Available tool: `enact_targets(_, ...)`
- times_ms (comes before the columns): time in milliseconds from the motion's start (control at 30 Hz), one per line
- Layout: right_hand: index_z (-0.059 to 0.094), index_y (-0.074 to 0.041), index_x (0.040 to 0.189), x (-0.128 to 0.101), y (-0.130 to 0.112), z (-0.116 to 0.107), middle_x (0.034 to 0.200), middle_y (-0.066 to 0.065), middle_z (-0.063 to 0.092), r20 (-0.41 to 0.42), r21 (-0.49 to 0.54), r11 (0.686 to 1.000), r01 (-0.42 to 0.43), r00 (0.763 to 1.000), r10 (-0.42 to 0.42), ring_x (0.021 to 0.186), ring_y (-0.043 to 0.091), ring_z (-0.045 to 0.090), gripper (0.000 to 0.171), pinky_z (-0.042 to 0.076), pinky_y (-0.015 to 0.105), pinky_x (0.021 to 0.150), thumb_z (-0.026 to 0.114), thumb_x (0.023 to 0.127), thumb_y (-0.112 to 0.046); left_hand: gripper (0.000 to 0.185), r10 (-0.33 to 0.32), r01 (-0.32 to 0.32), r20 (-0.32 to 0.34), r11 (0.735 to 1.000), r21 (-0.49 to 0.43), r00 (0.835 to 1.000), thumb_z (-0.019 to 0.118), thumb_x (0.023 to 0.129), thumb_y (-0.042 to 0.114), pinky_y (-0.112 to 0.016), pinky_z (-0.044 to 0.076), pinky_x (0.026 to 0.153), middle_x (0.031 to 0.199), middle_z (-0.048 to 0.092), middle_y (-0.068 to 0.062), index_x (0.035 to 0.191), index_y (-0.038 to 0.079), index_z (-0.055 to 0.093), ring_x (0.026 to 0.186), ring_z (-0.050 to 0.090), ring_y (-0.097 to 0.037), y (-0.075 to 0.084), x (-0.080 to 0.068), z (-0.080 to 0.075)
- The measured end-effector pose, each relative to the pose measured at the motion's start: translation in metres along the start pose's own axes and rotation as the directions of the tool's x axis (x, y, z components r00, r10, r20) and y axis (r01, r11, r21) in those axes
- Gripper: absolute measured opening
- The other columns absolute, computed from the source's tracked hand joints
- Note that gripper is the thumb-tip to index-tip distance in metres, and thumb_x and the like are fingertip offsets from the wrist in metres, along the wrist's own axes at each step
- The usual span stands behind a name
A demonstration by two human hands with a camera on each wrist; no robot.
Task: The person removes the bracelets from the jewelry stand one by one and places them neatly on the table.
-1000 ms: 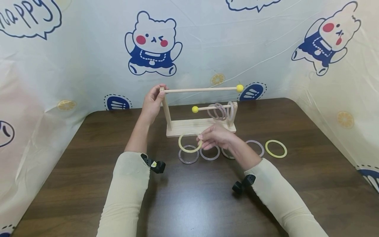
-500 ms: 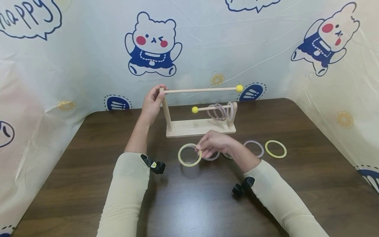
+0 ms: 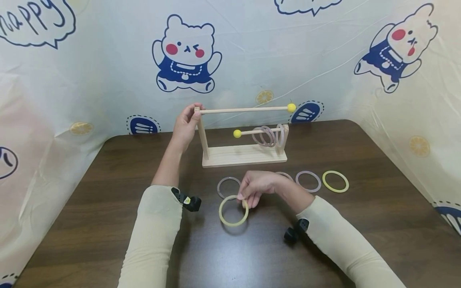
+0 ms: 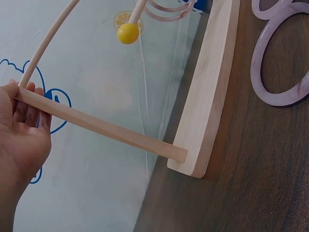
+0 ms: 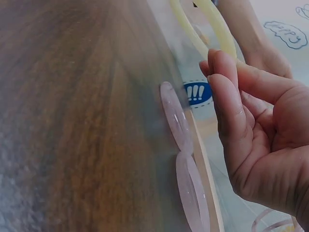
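Note:
My left hand (image 3: 186,125) grips the top of the left post of a wooden ring stand (image 3: 245,155), fingers behind it and thumb in front. From that post a long rod (image 3: 248,109) with a yellow end ball runs right. A shorter rod on the right post carries several purple rings (image 3: 265,137). My right hand (image 3: 260,188) pinches a yellow ring (image 3: 233,225) at its right side, close over the table in front of the stand. In the right wrist view the thumb and fingers meet on the yellow ring (image 5: 219,24).
Behind my right hand a purple ring (image 3: 229,178) lies on the dark wooden table (image 3: 144,240). Further right lie another purple ring (image 3: 308,173) and a second yellow ring (image 3: 335,191). A patterned cloth (image 3: 252,52) hangs behind the table.
My right hand has drawn the yellow ring toward me, off the purple ring it overlapped in view. The left hand and the stand have kept their place.

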State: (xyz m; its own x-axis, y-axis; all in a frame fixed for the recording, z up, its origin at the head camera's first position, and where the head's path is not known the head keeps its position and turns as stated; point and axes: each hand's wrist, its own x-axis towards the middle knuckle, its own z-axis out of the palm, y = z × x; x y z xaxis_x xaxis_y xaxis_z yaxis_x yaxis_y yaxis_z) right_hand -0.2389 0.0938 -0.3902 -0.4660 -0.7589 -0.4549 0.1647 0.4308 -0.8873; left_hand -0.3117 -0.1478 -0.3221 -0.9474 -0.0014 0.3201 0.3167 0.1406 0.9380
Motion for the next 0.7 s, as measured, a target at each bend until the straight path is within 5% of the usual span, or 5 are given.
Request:
enact_targets(333, 0.066, 0.011, 0.085, 0.007, 0.003, 0.011, 0.066, 0.013, 0.066, 0.039, -0.051, 0.997, -0.049, 0.998, 0.051, 0.054, 0.015, 0.063, 0.013, 0.053, 0.025, 0.052, 0.062, 0.085, -0.002, 0.032, 0.002, -0.002, -0.007, 1.0, 0.01, 1.0, 0.047, 0.096, 0.022, -0.032, 0.035, 0.1, 0.124, 0.054, -0.007, 0.124, 0.007, 0.051, 0.115, 0.046, -0.017, 0.0, 0.0, 0.0)
enact_targets(700, 0.068, 0.007, 0.08, 0.012, 0.01, 0.023, 0.063, 0.014, 0.065, -0.044, -0.084, 0.994, -0.066, 0.997, 0.063, 0.051, 0.015, 0.062, 0.012, 0.053, 0.026, 0.05, 0.062, 0.085, -0.002, 0.032, 0.01, -0.01, 0.001, 1.0, 0.003, 1.0, 0.047, 0.096, 0.021, -0.032, 0.035, 0.1, 0.126, 0.053, -0.011, 0.124, 0.006, 0.05, 0.114, 0.046, -0.018, 0.0, 0.001, 0.0)
